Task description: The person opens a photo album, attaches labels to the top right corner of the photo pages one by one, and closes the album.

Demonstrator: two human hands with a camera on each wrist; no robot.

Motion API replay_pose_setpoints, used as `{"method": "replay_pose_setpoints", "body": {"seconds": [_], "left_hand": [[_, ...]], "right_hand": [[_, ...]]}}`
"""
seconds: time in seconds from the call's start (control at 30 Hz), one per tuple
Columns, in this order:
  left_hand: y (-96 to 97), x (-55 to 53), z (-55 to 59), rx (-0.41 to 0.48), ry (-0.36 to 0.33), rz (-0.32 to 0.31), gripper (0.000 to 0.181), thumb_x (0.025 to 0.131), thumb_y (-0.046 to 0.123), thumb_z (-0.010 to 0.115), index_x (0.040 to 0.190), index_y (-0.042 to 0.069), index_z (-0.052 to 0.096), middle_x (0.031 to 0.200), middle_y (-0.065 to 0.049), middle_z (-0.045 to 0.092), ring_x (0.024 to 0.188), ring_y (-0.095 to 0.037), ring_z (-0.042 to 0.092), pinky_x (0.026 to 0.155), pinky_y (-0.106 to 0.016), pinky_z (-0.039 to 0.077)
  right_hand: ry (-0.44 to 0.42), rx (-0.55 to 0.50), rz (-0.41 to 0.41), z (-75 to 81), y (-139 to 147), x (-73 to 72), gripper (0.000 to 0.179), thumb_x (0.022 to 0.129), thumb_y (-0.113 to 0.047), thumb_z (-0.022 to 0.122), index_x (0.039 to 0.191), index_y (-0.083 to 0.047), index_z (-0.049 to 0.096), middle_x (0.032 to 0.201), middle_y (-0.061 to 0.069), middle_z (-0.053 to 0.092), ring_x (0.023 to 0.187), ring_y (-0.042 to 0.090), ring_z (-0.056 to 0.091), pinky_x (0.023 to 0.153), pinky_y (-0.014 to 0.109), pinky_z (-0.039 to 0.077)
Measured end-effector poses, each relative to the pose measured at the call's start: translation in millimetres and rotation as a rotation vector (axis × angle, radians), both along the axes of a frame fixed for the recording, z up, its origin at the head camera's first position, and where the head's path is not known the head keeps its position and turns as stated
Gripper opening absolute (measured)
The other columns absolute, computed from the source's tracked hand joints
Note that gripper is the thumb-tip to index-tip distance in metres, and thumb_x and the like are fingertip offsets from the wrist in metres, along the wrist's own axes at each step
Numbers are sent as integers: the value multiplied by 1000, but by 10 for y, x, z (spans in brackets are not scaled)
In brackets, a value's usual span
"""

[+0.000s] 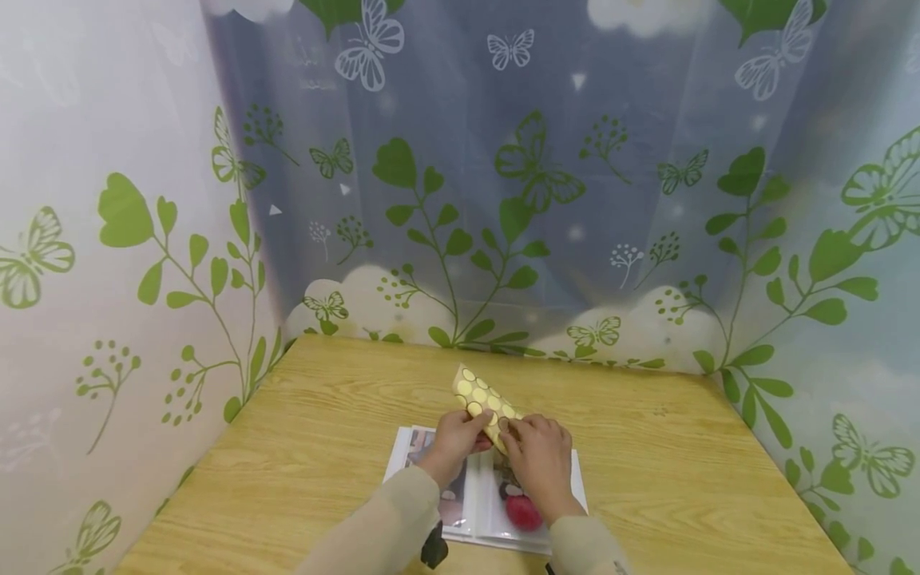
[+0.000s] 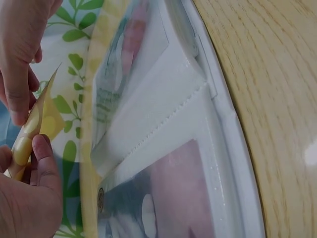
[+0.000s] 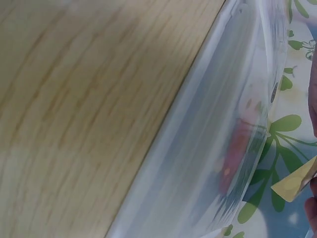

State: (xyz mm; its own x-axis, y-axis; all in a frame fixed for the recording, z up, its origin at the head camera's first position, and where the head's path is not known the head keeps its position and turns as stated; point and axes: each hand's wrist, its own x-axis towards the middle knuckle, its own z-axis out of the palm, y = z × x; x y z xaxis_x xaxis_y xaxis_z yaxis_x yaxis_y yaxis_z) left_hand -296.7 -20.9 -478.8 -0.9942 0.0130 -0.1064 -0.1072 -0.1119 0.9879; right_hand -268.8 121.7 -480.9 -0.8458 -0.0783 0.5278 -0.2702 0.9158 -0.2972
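Note:
A sheet of round yellow stickers [image 1: 477, 393] is held up at a slant over an open photo album [image 1: 477, 511]. My left hand [image 1: 454, 441] pinches the sheet's lower left edge between thumb and fingers. At its lower right end, the fingertips of my right hand [image 1: 539, 457] pinch it too. In the left wrist view the sheet [image 2: 37, 131] looks bent between the left hand [image 2: 29, 198] and the right hand [image 2: 20, 54]. Only a pale yellow corner of the sheet [image 3: 292, 186] shows in the right wrist view. Whether a single sticker is lifted I cannot tell.
The album lies near the front of a wooden table [image 1: 309, 447], with photos in clear sleeves, one showing something round and red [image 1: 523, 512]. A curtain [image 1: 446, 160] printed with leaves and butterflies encloses the table at the back and both sides.

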Motion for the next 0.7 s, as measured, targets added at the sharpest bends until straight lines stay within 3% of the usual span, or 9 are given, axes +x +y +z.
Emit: {"method": "replay_pose_setpoints", "body": {"seconds": [0.3, 0.7], "left_hand": [[-2, 2, 16, 34, 4, -38, 29, 99, 16, 61, 110, -11, 63, 86, -13, 71, 71, -13, 67, 71, -28, 59], [-4, -9, 20, 5, 25, -49, 26, 98, 15, 63, 107, -9, 64, 88, -11, 71, 70, -12, 64, 72, -30, 58]], "right_hand": [[-57, -35, -2, 23, -46, 2, 30, 92, -35, 71, 112, -14, 75, 107, 6, 71, 101, 30, 61, 94, 57, 42], [-115, -71, -2, 65, -53, 13, 28, 92, -33, 71, 112, -13, 75, 108, 6, 71, 103, 30, 62, 97, 58, 41]]}}
